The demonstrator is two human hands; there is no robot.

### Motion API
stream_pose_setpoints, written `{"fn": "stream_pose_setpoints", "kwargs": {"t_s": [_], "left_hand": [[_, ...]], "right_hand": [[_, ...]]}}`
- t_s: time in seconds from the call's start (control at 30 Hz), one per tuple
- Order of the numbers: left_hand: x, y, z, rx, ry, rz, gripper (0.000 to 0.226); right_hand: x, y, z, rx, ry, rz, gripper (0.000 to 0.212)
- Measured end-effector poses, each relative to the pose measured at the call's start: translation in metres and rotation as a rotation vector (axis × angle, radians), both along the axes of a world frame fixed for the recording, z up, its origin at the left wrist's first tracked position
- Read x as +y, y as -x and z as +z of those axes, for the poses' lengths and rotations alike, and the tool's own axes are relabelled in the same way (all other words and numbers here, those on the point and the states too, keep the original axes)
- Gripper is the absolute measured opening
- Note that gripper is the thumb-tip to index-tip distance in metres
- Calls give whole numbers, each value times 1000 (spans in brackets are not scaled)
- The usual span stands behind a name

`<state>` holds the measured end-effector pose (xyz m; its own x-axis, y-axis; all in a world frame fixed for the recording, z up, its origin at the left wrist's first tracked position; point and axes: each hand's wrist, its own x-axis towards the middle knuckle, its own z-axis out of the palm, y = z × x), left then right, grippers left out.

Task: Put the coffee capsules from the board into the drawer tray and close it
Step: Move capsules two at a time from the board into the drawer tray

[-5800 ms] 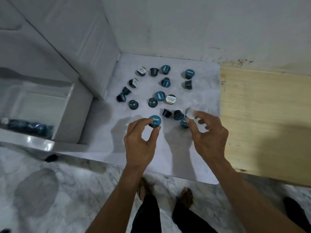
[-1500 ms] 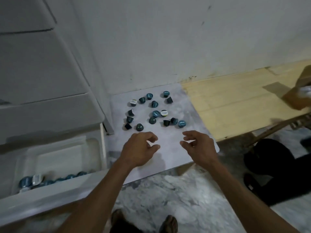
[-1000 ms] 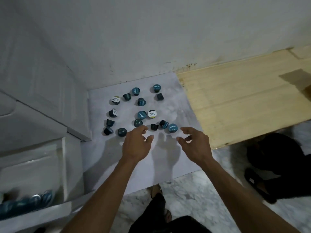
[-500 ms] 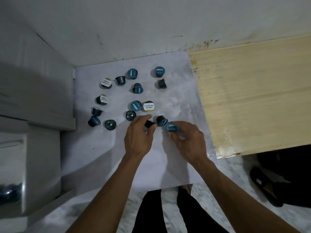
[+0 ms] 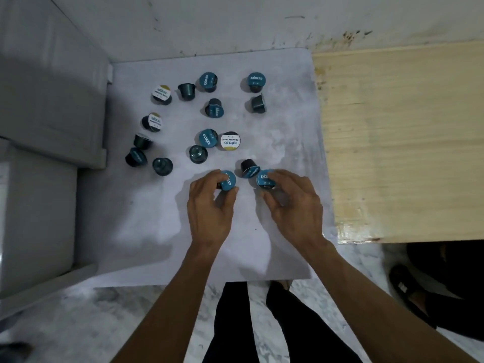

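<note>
Half a second ago both hands were just reaching the capsules; now the left hand point(image 5: 209, 203) pinches one capsule point(image 5: 227, 180) and the right hand point(image 5: 293, 203) another point(image 5: 265, 178), mid-frame on the board point(image 5: 146, 218); two more are ready to carry. I count sixteen capsules on the board, three white-lidded; the drawer is out of view.

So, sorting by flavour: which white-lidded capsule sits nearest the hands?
The white-lidded capsule mid-board, touching a blue-lidded one; the other two lie far left.

Each hand pinched a blue-lidded capsule on the pale board point(image 5: 146, 221): left hand point(image 5: 209, 205) on one capsule point(image 5: 227, 180), right hand point(image 5: 294, 205) on another point(image 5: 265, 178); more capsules lay scattered beyond.
</note>
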<state>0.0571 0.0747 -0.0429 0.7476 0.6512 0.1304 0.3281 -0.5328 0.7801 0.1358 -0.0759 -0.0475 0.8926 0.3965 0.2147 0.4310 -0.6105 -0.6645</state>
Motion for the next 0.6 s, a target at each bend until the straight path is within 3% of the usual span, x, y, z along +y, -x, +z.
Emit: {"fn": "stream_pose_setpoints", "kwargs": {"t_s": [0.33,0.6], "left_hand": [[-2,12,9,2,39,7,25],[-10,49,72,-64,118,106,29]], "right_hand": [[-4,2,2,-1,-36,-19,25],[-2,19,60,10,-192,53,25]]}}
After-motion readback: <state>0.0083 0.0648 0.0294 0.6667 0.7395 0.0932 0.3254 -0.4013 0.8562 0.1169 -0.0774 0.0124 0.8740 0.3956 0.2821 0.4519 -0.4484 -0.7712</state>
